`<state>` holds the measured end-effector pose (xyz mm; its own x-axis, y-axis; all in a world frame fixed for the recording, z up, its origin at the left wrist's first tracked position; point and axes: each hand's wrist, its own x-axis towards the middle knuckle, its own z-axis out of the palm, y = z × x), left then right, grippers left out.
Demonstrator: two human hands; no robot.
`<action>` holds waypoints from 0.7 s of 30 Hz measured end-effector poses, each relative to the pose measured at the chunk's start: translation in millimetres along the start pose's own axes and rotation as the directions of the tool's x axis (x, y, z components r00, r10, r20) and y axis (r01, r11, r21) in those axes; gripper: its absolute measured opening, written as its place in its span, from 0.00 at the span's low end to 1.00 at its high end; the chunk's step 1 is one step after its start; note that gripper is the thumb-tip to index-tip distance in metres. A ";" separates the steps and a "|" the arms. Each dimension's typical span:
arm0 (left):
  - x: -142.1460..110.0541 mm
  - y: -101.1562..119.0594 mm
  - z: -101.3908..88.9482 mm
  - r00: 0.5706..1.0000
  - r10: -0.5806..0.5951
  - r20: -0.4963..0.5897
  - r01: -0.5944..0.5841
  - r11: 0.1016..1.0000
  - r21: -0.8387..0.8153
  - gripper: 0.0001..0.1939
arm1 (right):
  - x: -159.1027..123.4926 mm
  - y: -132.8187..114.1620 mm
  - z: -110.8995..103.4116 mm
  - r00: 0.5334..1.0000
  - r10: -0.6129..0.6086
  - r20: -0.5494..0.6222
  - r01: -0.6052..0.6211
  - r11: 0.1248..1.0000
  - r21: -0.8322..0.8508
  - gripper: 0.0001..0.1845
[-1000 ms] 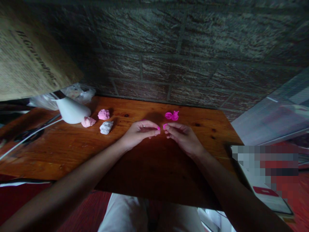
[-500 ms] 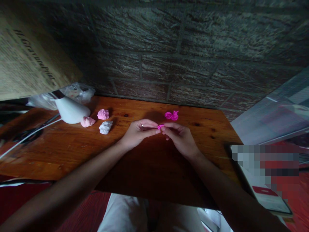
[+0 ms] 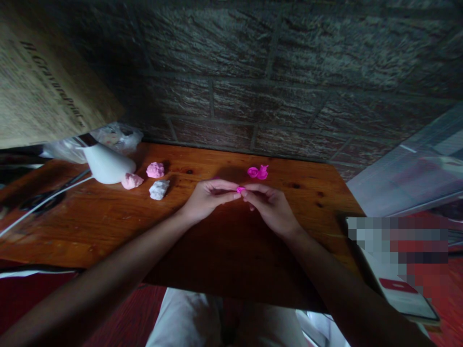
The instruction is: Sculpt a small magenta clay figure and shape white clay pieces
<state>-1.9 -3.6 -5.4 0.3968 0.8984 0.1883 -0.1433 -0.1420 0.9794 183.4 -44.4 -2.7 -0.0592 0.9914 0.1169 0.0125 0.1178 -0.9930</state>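
Observation:
Between the fingertips of both hands is a small piece of bright pink modelling clay [image 3: 240, 190], held above the table. My left hand [image 3: 210, 196] pinches it from the left with thumb and forefinger. From the right, my right hand [image 3: 268, 201] grips the same piece, its other fingers curled underneath. Just beyond the hands lies a bright pink clay figure [image 3: 257, 172] with a rolled spiral part on its left side. To the left sit a pink clay lump [image 3: 155, 169], a paler pink lump [image 3: 132, 180] and a white lump [image 3: 159, 190].
A white lamp base [image 3: 108, 164] stands at the left, with a white cable [image 3: 47, 205] and dark scissors-like handles near it. Behind it is a clear plastic bag [image 3: 119, 137]. A tablet-like device [image 3: 405, 289] lies at the right edge. A brick wall [image 3: 231, 96] backs the wooden table [image 3: 108, 226].
The pink piece has turned slightly between the fingertips, and less of it stands out above them. Both hands stay in nearly the same place; the view has shifted very slightly.

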 end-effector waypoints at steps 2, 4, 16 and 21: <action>-0.2 -0.2 0.0 1.000 -0.001 -0.003 0.001 1.000 0.005 0.11 | -0.1 0.3 -0.1 1.000 0.006 0.005 -0.006 1.000 0.004 0.13; -0.4 0.0 0.1 1.000 -0.003 -0.002 0.003 1.000 0.013 0.11 | -0.1 0.8 -0.3 1.000 0.011 0.013 -0.011 1.000 0.009 0.14; -0.1 1.0 -0.3 1.000 -0.007 -0.011 0.007 1.000 0.007 0.11 | 0.6 3.1 -0.5 1.000 0.016 0.006 -0.016 1.000 -0.006 0.14; 0.6 1.3 -0.7 1.000 -0.014 -0.015 0.015 1.000 0.027 0.11 | -0.3 0.0 0.3 1.000 -0.011 -0.015 0.011 1.000 0.006 0.14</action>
<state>-2.4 -3.0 -4.1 0.3852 0.9064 0.1732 -0.1132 -0.1399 0.9837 183.1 -44.7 -2.7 -0.0444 0.9908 0.1279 0.0063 0.1283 -0.9917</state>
